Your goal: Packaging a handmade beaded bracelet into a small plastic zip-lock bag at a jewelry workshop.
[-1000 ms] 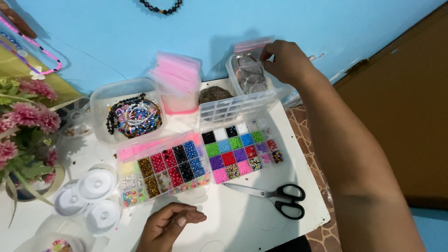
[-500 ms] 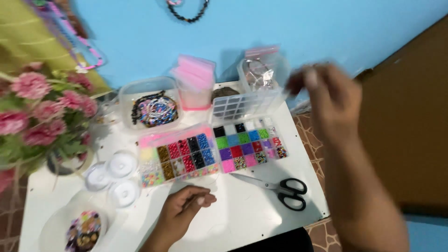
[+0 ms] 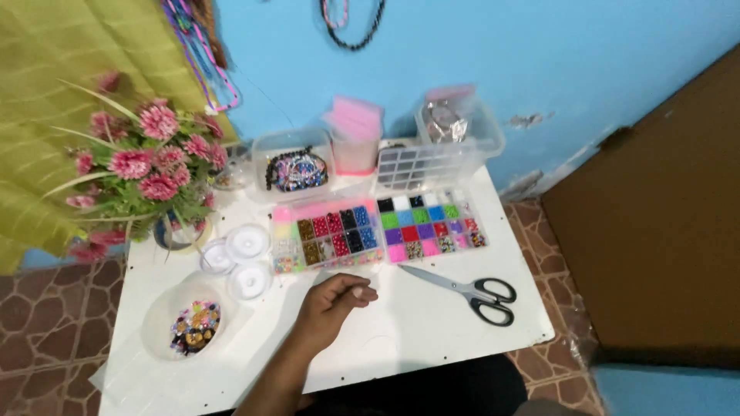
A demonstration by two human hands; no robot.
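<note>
My left hand (image 3: pixel 333 302) rests on the white table (image 3: pixel 432 339) with its fingers curled in; nothing shows between them. It lies just in front of a bead organiser box (image 3: pixel 327 233) filled with dark, red and blue beads. A second organiser (image 3: pixel 430 223) with brightly coloured beads sits to the right of the first. Black-handled scissors (image 3: pixel 472 290) lie shut on the table to the right of my hand. My right hand is out of view.
White thread spools (image 3: pixel 237 258) and a bowl of mixed beads (image 3: pixel 189 323) lie at the left. Pink flowers in a vase (image 3: pixel 142 173) stand at the back left. Clear tubs (image 3: pixel 297 166), pink zip bags (image 3: pixel 354 131) and a clear drawer box (image 3: pixel 432 163) line the blue wall.
My right hand has pulled back from the clear tub at the back right and has left the view. My left hand has stayed in place on the table.
</note>
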